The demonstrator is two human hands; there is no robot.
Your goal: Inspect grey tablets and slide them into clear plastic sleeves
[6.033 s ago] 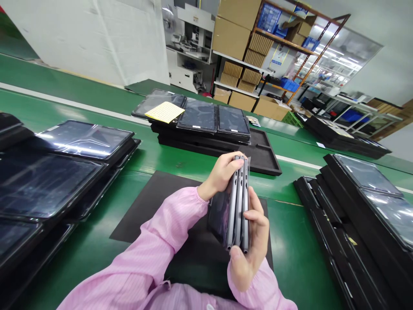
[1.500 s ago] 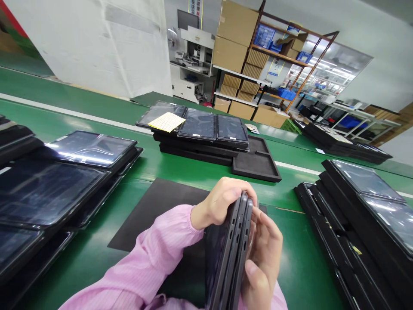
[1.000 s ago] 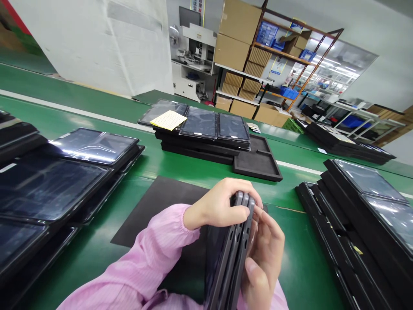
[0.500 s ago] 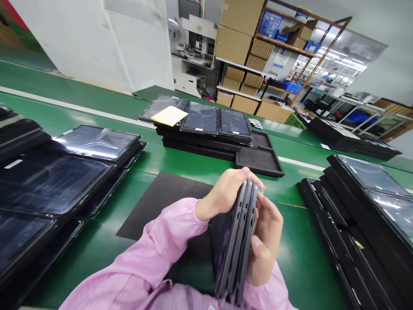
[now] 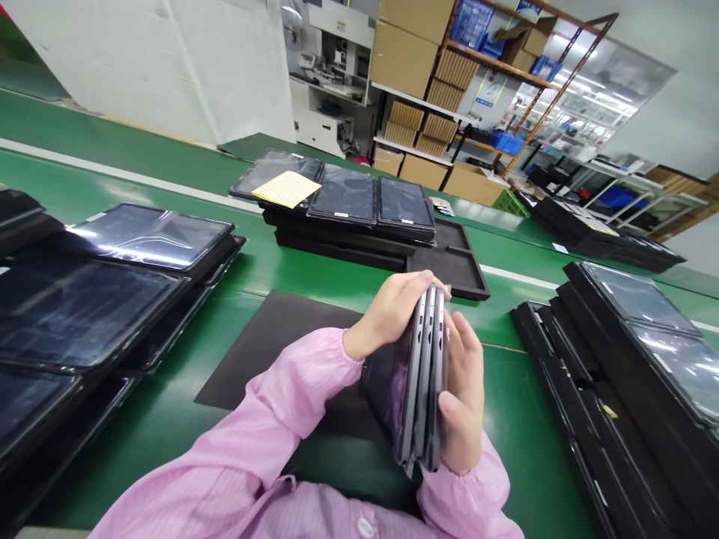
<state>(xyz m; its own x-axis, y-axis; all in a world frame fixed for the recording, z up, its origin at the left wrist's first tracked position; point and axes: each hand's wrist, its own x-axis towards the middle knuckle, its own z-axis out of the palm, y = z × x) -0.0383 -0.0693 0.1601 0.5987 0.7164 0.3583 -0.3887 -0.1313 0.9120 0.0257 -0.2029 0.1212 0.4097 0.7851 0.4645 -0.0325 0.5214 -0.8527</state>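
Three tablets [image 5: 422, 374] are held upright on edge as one stack, their port edges facing me. My left hand [image 5: 393, 311] is closed over the stack's far top edge from the left side. On the right, my right hand [image 5: 463, 389] presses against the outer tablet, its thumb toward me and fingers behind. The left tablet's dark screen is partly visible. A flat black mat [image 5: 269, 348] lies on the green table beneath and left of my hands.
Trays of film-covered tablets stand left [image 5: 90, 314] and right [image 5: 612, 389]. Beyond my hands sits a pile of black foam trays [image 5: 342, 243] with tablets and a yellow sticker sheet [image 5: 287, 189]. Shelves with cartons [image 5: 407, 67] rise behind the table.
The tablet stack has tipped, its near lower end rising away from my body. Both hands stay on it. The view has shifted slightly.
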